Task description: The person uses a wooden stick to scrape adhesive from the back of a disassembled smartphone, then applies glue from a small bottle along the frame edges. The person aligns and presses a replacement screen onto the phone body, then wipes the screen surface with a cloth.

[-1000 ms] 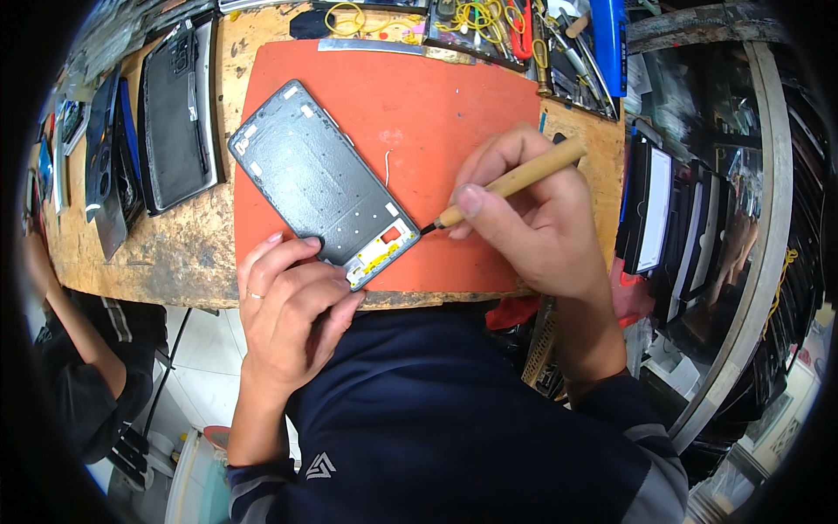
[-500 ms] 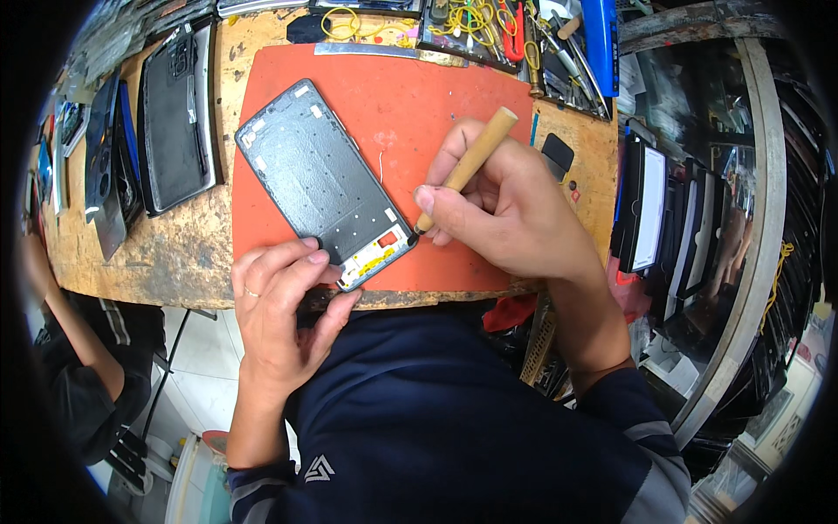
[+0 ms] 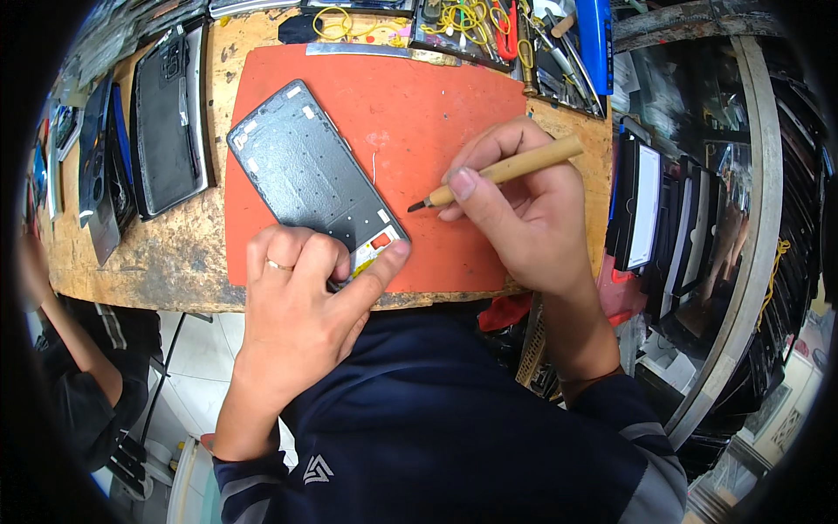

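A dark phone frame (image 3: 301, 157) lies slanted on the red-orange mat (image 3: 419, 96). Its lower end has white and yellow parts and a small cutout where the mat shows through. My left hand (image 3: 301, 306) grips that lower end, thumb on the bottom right corner and bent fingers at the left edge, hiding part of it. To the right, my right hand (image 3: 524, 210) holds a small wooden-handled knife (image 3: 497, 170) like a pen. Its dark slanted blade tip points left, a little apart from the frame's lower right corner. A thin white strand (image 3: 374, 168) lies beside the frame.
Phone bodies and covers (image 3: 166, 131) stand at the left of the worn wooden table (image 3: 148, 275). Along the back are trays of tools (image 3: 559, 61) and yellow cords (image 3: 463, 17). Boxes (image 3: 646, 205) stand at the right. Another person's arm (image 3: 83, 349) shows at the far left.
The knife has come away from the frame's corner to the right, its handle now tilted lower. My left thumb has moved up onto the frame's lower right corner.
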### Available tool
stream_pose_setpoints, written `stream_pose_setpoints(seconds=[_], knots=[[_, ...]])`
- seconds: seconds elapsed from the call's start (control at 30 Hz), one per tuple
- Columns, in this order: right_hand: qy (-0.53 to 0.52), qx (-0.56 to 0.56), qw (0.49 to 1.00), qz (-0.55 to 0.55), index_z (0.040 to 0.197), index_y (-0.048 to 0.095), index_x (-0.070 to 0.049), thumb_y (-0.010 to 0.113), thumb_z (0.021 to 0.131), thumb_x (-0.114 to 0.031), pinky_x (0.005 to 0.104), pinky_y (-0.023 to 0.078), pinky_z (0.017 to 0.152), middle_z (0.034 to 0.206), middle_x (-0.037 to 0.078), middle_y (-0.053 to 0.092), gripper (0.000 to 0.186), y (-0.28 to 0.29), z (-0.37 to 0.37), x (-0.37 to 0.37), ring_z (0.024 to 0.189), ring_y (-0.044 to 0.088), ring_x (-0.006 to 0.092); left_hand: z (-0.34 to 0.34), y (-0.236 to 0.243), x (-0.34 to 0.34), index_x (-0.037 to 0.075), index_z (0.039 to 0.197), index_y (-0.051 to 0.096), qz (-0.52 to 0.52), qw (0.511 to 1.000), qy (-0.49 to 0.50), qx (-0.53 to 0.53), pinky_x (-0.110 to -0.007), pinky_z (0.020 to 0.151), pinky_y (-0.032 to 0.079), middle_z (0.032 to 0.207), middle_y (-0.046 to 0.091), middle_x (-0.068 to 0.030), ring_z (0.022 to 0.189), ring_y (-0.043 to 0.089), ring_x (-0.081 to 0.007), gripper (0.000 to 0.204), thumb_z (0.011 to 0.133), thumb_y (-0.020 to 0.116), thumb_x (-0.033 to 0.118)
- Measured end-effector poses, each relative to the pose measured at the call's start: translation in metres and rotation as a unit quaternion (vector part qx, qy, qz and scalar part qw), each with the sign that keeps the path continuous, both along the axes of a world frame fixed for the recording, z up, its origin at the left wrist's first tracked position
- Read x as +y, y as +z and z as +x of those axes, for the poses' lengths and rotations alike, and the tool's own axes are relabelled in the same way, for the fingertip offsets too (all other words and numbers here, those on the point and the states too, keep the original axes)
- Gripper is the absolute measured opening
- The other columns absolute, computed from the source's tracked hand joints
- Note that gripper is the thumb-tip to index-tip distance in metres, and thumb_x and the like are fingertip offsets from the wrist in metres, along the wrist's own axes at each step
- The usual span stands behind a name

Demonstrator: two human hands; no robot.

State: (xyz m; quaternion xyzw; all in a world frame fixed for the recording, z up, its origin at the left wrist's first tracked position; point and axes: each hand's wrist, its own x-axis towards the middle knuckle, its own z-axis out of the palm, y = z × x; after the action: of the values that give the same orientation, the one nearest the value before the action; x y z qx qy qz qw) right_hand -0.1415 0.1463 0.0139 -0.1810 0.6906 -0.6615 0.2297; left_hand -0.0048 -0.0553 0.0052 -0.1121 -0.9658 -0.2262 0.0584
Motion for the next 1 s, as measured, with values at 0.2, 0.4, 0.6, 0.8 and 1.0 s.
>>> stream_pose_setpoints(seconds=[0.2, 0.4, 0.6, 0.8, 1.0], knots=[[0.094, 0.032, 0.991, 0.086, 0.1, 0.059, 0.0, 0.07, 0.097, 0.0, 0.0216, 0.049, 0.065, 0.092, 0.005, 0.065, 0.011, 0.008, -0.001, 0.003, 0.075, 0.063, 0.0061, -0.002, -0.011, -0.006, 0.015, 0.103, 0.08, 0.07, 0.996, -0.003, 0.049, -0.041, 0.086, 0.043, 0.092, 0.053, -0.0006, 0.093, 0.054, -0.0241, 0.028, 0.074, 0.079, 0.015], [0.124, 0.085, 0.983, 0.105, 0.093, 0.062, 0.0, 0.072, 0.095, -0.001, 0.0197, 0.04, 0.056, 0.083, 0.0, 0.061, 0.01, 0.012, -0.007, -0.004, 0.067, 0.054, 0.0017, -0.001, -0.009, -0.004, 0.018, 0.104, 0.082, 0.058, 0.997, -0.001, 0.051, -0.041, 0.085, 0.043, 0.091, 0.052, 0.0009, 0.093, 0.053, -0.0222, 0.029, 0.074, 0.079, 0.017], [0.157, 0.102, 0.973, 0.135, 0.09, 0.063, 0.001, 0.075, 0.094, -0.003, 0.0202, 0.041, 0.054, 0.08, 0.0, 0.061, 0.013, 0.013, -0.018, -0.009, 0.065, 0.057, 0.0023, -0.002, -0.007, -0.002, 0.02, 0.11, 0.083, 0.03, 0.998, -0.002, 0.055, -0.041, 0.085, 0.043, 0.09, 0.049, 0.0013, 0.092, 0.052, -0.0209, 0.035, 0.075, 0.079, 0.016], [0.139, 0.009, 0.985, 0.105, 0.093, 0.06, -0.001, 0.073, 0.097, -0.002, 0.0201, 0.05, 0.058, 0.082, 0.002, 0.063, 0.014, 0.006, -0.013, -0.008, 0.068, 0.065, 0.0055, -0.004, -0.005, -0.001, 0.02, 0.11, 0.082, 0.02, 0.998, -0.007, 0.059, -0.041, 0.084, 0.042, 0.09, 0.049, 0.0012, 0.093, 0.052, -0.0207, 0.035, 0.075, 0.079, 0.016], [0.082, -0.044, 0.995, 0.042, 0.093, 0.058, -0.001, 0.072, 0.097, 0.001, 0.0211, 0.054, 0.062, 0.084, 0.003, 0.063, 0.015, -0.003, -0.004, -0.006, 0.071, 0.065, 0.0062, -0.004, -0.007, -0.001, 0.02, 0.109, 0.083, 0.033, 0.998, -0.005, 0.059, -0.041, 0.083, 0.042, 0.09, 0.048, 0.0016, 0.092, 0.051, -0.0207, 0.036, 0.074, 0.079, 0.015]])
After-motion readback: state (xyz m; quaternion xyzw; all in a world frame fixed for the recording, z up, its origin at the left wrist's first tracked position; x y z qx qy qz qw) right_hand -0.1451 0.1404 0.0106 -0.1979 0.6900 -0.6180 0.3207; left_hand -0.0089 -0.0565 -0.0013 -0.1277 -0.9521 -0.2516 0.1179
